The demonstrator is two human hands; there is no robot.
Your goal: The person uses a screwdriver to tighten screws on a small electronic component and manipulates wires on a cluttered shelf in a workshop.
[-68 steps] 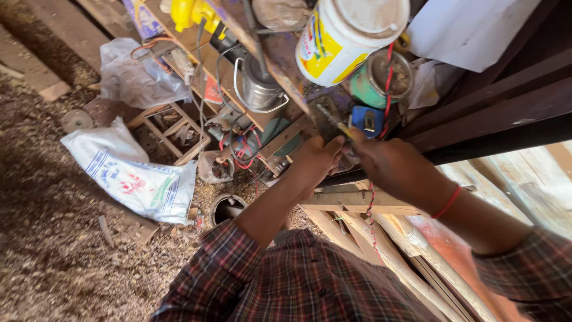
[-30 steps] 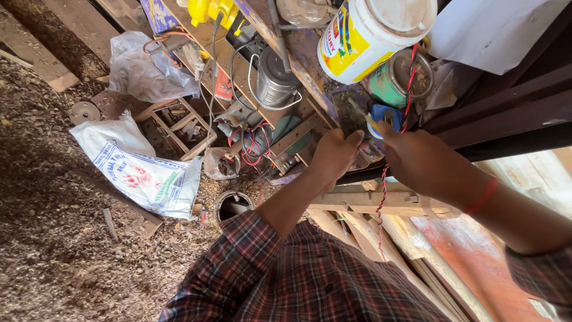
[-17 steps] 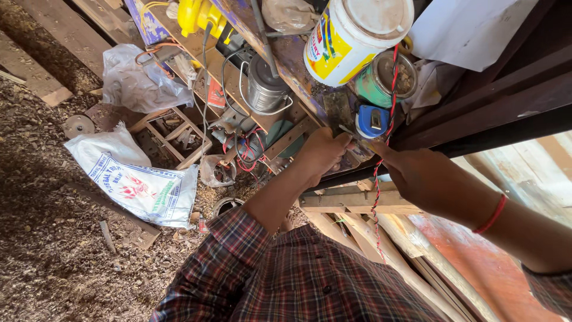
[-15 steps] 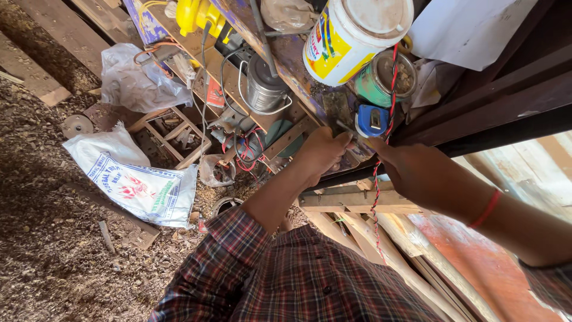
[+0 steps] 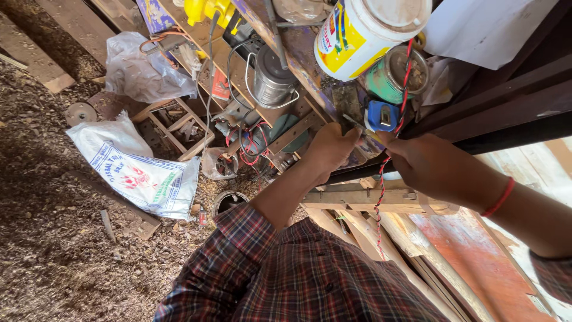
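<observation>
Left hand (image 5: 330,146) and right hand (image 5: 432,167) meeting at shelf edge, fingers pinched on thin metal strip (image 5: 363,128). Braced there for steadiness, probably (twisted red-black wire (image 5: 381,197) hanging between; blue tape measure (image 5: 381,115) just above).

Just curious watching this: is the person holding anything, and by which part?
Both hands, left hand and right hand, pinch a small thin metal piece between them at its ends; what it is cannot be told.

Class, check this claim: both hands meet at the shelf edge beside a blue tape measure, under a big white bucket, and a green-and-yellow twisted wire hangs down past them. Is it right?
One detail is wrong. In the head view the twisted wire is red and black, not green and yellow. The rest stands: the left hand and right hand meet at the shelf edge beside the blue tape measure, under the big white bucket.
</observation>
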